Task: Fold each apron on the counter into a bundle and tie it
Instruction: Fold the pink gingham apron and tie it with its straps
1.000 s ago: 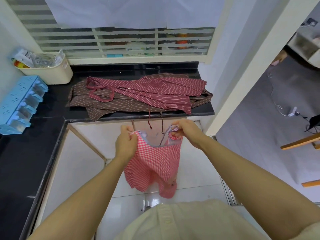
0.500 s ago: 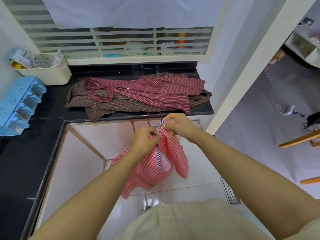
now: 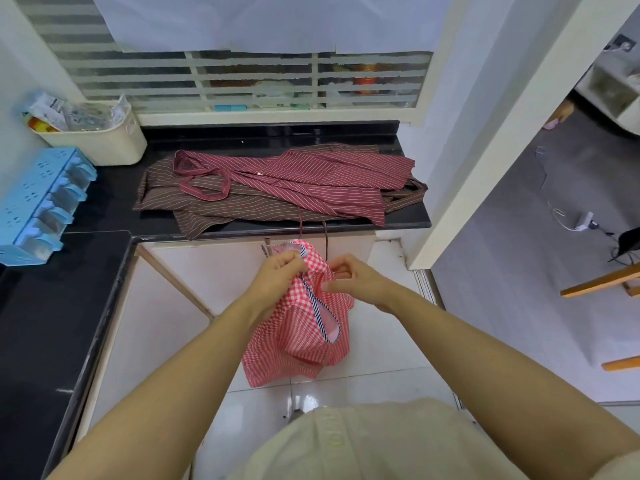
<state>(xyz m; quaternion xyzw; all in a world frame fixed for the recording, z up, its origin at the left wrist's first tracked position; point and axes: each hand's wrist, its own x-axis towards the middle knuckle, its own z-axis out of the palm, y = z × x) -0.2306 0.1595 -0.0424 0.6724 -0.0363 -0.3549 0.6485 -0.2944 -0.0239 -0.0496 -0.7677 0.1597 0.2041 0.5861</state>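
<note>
**Check apron held in the air**

Left hand: fingers curled, gripping the bunched top edge of the check apron. Right hand: pinches the same edge just beside it. Apron hangs below the front edge of the counter, touching nothing else. On the counter, red apron lies over brown apron.

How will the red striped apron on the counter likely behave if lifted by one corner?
Probably floppy: the red striped apron lies in soft creases, draped over the brown striped apron. Likely light, being thin cloth. Its neck loop and the ties dangling off the counter edge may trail or snag.
</note>
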